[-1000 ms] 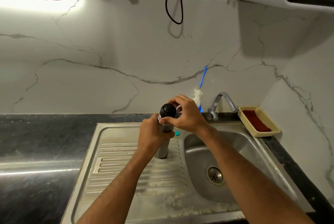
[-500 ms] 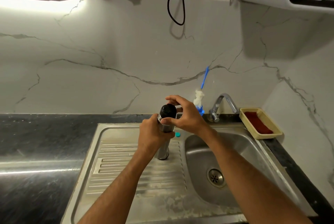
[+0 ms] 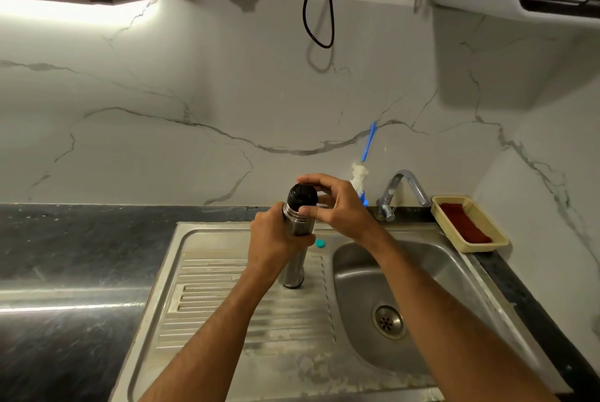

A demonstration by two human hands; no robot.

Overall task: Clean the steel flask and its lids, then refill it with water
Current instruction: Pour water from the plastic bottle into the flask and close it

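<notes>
A steel flask [image 3: 293, 271] stands upright on the sink's ribbed drainboard [image 3: 246, 314]. My left hand [image 3: 274, 244] is wrapped around its upper body. A black inner lid [image 3: 302, 195] sits on the flask's mouth. My right hand [image 3: 334, 203] curls around that lid, thumb at its front and fingers arched over its back. A bottle brush [image 3: 360, 179] with a blue handle and white head leans on the wall behind my right hand. The tap [image 3: 402, 189] is beside it, with no water running.
A small teal cap [image 3: 320, 243] lies on the sink rim beside the flask. The steel basin [image 3: 402, 297] with its drain is to the right. A beige basket [image 3: 470, 223] with a red pad sits at the far right. Dark counter [image 3: 65, 271] stretches left. A black cable [image 3: 319, 2] hangs above.
My right hand's fingers have shifted around the black lid, from covering its top to arching behind it. The flask and my left hand stay in place.
</notes>
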